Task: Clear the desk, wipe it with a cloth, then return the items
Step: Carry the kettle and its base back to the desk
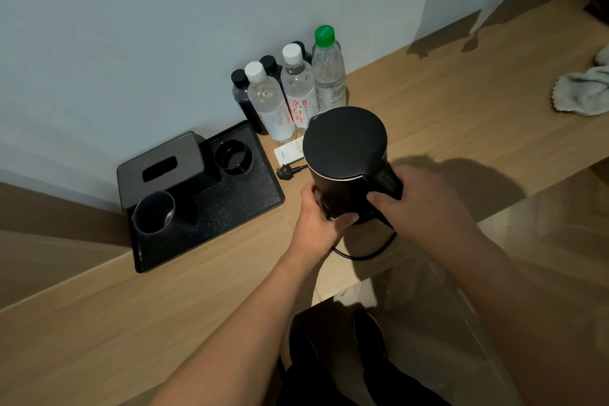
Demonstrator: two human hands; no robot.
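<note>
Black kettle (346,155) near the front edge of the wooden desk (197,290), gripped from both sides. Right hand (425,204) wrapped around the handle, thumb on its inner side; left hand (321,214) curled around the lower body or base, fingers underneath. Hard to tell whether lifted a little or resting on the wood. Black cord (365,250) looping out below toward the desk edge, plug (288,171) lying just beside the tray.

Just behind the kettle, a white card (290,152) flat on the desk, then a cluster of bottles (296,92) against the wall, clear ones in front and dark ones behind. To the left, a black tray (230,208) holding a tissue box (161,165), a cup (153,212) and a round ashtray-like dish (234,156). Far right, a crumpled grey cloth (583,92) lying on the desk, well apart from the kettle and not in hand.

Judged from this layout: unclear whether clearing or returning. Items grouped neatly at the wall and cloth put aside, so possibly the return stage already; wiping itself not provable from the surface.
</note>
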